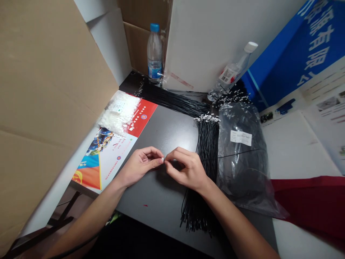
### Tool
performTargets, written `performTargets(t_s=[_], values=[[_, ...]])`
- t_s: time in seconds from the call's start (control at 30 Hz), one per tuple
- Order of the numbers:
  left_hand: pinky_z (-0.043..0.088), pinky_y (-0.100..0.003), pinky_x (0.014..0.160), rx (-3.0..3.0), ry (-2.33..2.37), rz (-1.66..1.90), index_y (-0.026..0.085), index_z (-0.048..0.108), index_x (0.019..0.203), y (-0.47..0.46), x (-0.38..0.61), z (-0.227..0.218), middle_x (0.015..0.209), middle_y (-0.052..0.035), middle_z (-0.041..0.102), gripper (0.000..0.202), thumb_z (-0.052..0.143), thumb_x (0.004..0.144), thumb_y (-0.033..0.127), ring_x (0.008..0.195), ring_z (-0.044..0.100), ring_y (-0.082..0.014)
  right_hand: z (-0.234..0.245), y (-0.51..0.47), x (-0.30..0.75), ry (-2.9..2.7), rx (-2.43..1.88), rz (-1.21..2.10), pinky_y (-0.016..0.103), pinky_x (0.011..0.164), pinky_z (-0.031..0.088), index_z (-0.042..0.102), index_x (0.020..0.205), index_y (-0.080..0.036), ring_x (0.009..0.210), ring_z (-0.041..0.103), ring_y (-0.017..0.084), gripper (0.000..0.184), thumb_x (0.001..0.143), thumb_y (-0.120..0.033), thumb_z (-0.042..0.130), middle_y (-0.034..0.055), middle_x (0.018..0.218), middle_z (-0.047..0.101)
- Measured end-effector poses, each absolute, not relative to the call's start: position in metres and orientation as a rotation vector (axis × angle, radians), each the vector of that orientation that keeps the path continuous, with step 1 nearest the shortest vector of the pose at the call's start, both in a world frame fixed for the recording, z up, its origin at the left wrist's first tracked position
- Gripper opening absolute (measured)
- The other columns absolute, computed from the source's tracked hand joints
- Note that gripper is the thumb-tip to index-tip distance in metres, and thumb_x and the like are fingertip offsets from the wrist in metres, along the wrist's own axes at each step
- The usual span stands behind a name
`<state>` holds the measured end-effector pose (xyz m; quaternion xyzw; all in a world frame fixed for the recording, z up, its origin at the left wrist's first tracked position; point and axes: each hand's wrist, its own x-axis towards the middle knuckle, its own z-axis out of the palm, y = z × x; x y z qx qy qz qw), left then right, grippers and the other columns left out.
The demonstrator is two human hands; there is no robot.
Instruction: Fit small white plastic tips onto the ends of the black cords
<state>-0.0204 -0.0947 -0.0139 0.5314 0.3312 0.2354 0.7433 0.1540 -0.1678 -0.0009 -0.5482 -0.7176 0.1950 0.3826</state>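
Observation:
Over the grey table my left hand (142,162) pinches a small white connector (162,159) between thumb and forefinger. Facing it, my right hand (185,166) has thumb and forefinger closed on the end of a thin black wire (239,153), which runs out to the right across a clear plastic bag. The fingertips of both hands almost meet at the connector; whether the wire sits inside it is too small to tell. Just right of my right hand lies a thick bundle of black wires (207,144) with white connectors at its far end, partly hidden beneath my wrist.
The plastic bag (242,172) of black wires lies at the right. A bag of white connectors (121,111) rests on a printed sheet (113,162) at the left. Another wire bundle (172,99) and two bottles (154,54) stand behind. Cardboard (48,90) rises close on the left.

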Motion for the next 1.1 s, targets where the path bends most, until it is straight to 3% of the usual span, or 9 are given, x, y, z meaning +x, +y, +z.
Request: performTargets(t_s=[0.4, 0.7, 1.1], values=[[0.044, -0.025, 0.068, 1.200, 0.722, 0.521, 0.016, 0.066, 0.081, -0.094, -0.020, -0.014, 0.075, 0.0011, 0.063, 0.017, 0.076, 0.076, 0.029, 0.071, 0.056, -0.0114, 0.001, -0.167, 0.154, -1.879, -1.410, 0.500, 0.027, 0.065, 0.046, 0.068, 0.081, -0.017, 0.069, 0.060, 0.014, 0.017, 0.087, -0.022, 0.053, 0.0037, 0.078, 0.069], [0.048, -0.028, 0.072, 1.278, 0.750, 0.506, 0.017, 0.070, 0.080, -0.095, -0.019, -0.012, 0.078, -0.0012, 0.069, 0.013, 0.074, 0.076, 0.029, 0.074, 0.061, -0.0143, 0.006, -0.166, 0.157, -1.844, -1.528, 0.643, 0.025, 0.059, 0.038, 0.065, 0.075, -0.018, 0.062, 0.053, 0.011, 0.011, 0.082, -0.022, 0.057, -0.0004, 0.071, 0.063], [0.051, -0.029, 0.074, 1.313, 0.805, 0.541, 0.018, 0.073, 0.076, -0.097, -0.020, -0.016, 0.075, -0.0026, 0.073, 0.011, 0.078, 0.073, 0.027, 0.073, 0.065, -0.0155, 0.015, -0.170, 0.149, -1.765, -1.612, 0.713, 0.023, 0.058, 0.038, 0.063, 0.071, -0.017, 0.060, 0.052, 0.010, 0.009, 0.079, -0.016, 0.059, -0.0004, 0.068, 0.063]])
